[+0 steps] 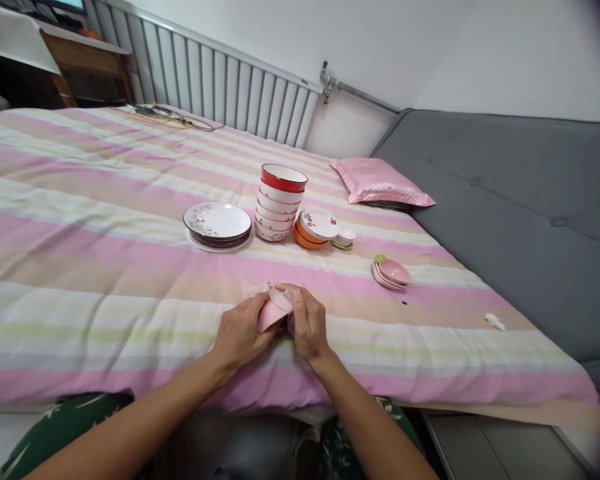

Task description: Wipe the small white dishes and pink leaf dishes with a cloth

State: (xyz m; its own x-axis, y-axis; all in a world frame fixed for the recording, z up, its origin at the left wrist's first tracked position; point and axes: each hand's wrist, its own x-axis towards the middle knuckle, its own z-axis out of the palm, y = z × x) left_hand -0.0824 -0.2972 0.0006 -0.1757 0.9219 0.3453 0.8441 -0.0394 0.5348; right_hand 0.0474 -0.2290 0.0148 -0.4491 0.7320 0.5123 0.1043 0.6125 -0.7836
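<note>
Near the front edge of the bed, my left hand (243, 327) and my right hand (309, 320) close in from both sides on a small pink dish (273, 315). A paler round patch shows at its upper side. Some thin whitish material (255, 291) sticks out behind my left fingers; I cannot tell what it is. To the right lies a small stack of pink dishes (395, 272) with a green leaf-shaped tab. My fingers cover much of the held dish's underside.
Beyond my hands stand stacked plates (219, 221), a tall stack of red-and-white bowls (276, 212), orange bowls (307, 238) with flowered dishes on top, and small white dishes (347, 233). A pink pillow (383, 181), crumpled white tissue (495, 321) and cables (175, 118) also lie on the bed.
</note>
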